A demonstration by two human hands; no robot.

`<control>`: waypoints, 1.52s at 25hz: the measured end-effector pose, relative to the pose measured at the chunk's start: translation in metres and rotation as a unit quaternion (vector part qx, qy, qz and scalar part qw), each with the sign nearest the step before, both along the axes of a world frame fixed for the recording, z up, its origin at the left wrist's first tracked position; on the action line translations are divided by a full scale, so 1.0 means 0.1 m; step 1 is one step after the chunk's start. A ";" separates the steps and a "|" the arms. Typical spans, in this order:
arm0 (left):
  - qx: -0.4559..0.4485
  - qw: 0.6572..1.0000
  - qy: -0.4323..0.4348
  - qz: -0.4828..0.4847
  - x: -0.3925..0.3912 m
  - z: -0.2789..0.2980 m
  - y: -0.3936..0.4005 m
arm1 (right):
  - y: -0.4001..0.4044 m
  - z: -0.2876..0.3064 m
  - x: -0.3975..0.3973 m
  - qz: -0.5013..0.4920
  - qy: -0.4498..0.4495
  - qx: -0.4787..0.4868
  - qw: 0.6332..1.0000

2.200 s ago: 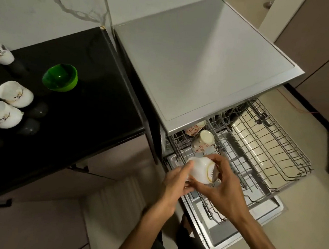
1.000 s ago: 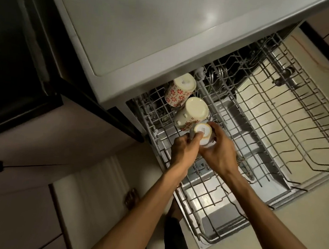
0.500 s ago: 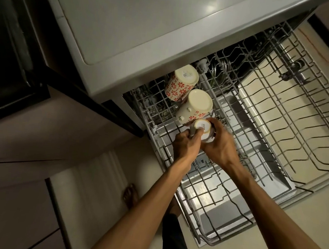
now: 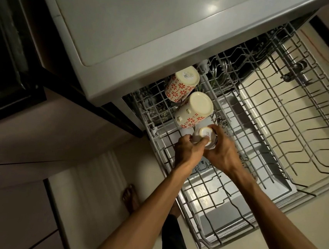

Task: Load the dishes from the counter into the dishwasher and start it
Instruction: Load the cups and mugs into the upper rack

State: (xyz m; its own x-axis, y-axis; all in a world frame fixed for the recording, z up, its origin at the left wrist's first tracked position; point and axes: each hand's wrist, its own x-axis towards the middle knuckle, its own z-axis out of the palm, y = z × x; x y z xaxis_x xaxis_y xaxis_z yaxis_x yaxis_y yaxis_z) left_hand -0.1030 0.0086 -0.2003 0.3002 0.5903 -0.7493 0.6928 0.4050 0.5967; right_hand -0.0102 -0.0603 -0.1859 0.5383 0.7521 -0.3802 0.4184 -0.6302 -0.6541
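While inverted over rack [image 4: 293,108], cup [image 4: 204,136] gripped by L hand [image 4: 187,149] + R hand [image 4: 224,152].

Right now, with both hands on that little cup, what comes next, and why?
Probably let go: the cup sits upside down in the rack beside two flowered mugs, yet the left hand and right hand both hold it.

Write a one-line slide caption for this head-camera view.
Both hands, left and right, set a white cup upside down in the dishwasher rack.
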 end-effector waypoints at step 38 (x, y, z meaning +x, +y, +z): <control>0.174 0.944 -0.196 0.199 -1.63 1.96 0.17 | 0.45 2.05 -0.92 -0.001 0.047 0.242 0.969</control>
